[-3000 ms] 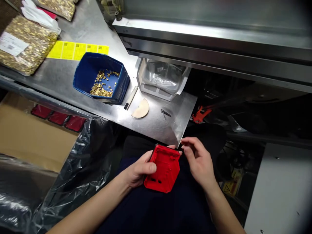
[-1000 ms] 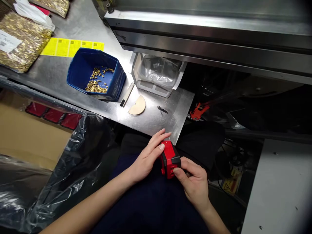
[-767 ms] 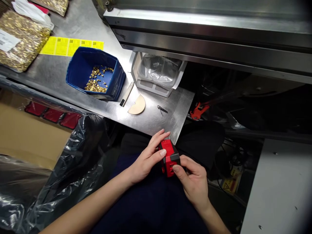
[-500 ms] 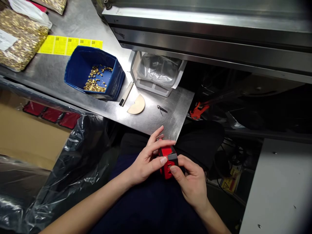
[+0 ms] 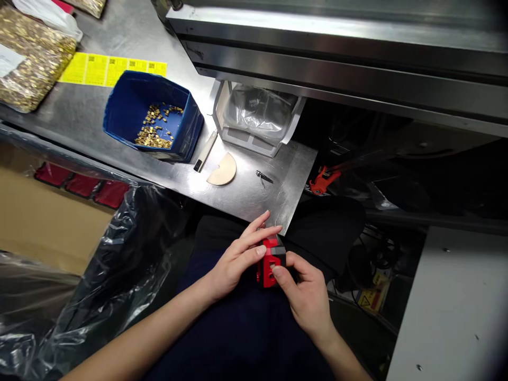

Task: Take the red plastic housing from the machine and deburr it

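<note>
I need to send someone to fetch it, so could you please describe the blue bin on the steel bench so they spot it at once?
Start at the steel bench on the left, below the long metal rail. The blue bin stands on it just right of the strip of yellow labels and left of the white bin lined with clear plastic. It alone is blue, open-topped, with small brass pieces loose inside.

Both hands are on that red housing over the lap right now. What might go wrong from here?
1. The red housing is pinched edge-on between the left hand and the right hand with nothing under it but the lap; a slip would likely send it to the floor.
2. The left fingers sit close to the sharp corner of the steel table; an upward jerk could catch them.
3. The right thumb covers part of the housing, so misalignment there may go unseen.
</note>
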Available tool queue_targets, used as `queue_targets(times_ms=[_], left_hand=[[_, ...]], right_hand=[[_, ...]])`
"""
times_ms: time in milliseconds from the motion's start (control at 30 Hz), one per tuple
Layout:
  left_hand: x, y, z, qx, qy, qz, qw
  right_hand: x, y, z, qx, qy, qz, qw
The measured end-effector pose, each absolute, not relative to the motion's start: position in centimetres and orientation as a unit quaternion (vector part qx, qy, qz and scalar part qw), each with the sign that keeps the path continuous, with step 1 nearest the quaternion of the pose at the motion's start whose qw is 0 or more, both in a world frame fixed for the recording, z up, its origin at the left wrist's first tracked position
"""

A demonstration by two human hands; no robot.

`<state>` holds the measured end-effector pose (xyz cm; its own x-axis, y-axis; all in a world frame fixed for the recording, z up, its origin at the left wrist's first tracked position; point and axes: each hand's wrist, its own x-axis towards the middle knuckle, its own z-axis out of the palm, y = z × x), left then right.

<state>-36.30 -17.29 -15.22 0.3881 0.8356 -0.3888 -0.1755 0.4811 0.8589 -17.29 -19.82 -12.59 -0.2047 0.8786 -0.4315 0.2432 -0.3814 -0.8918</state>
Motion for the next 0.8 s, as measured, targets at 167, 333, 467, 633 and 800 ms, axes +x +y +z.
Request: queue_targets(times_ms=[167, 333, 467, 633, 800], left_hand=[[-35.96, -17.17, -15.22, 0.399, 0.475, 0.363, 0.696], [-35.62, -17.32, -15.42, 0.409, 0.482, 0.389, 0.67], [-36.06, -17.48, -15.5, 0.417, 0.463, 0.39, 0.678], [-36.46, -17.45, -14.91, 0.436, 0.457, 0.379, 0.676], [-35.79, -17.53, -14.89, 0.398, 0.488, 0.371, 0.683]], right_hand=[[-17.44, -20.13, -12.76, -0.58, -0.553, 0.542, 0.252], [-17.61, -20.08, -12.69, -0.563, -0.561, 0.548, 0.261], [-17.51, -19.91, -12.66, -0.571, -0.521, 0.577, 0.262], [-17.34, -20.05, -12.8, -0.575, -0.522, 0.577, 0.254], [-17.32, -20.3, -12.91, -0.571, -0.555, 0.55, 0.251]])
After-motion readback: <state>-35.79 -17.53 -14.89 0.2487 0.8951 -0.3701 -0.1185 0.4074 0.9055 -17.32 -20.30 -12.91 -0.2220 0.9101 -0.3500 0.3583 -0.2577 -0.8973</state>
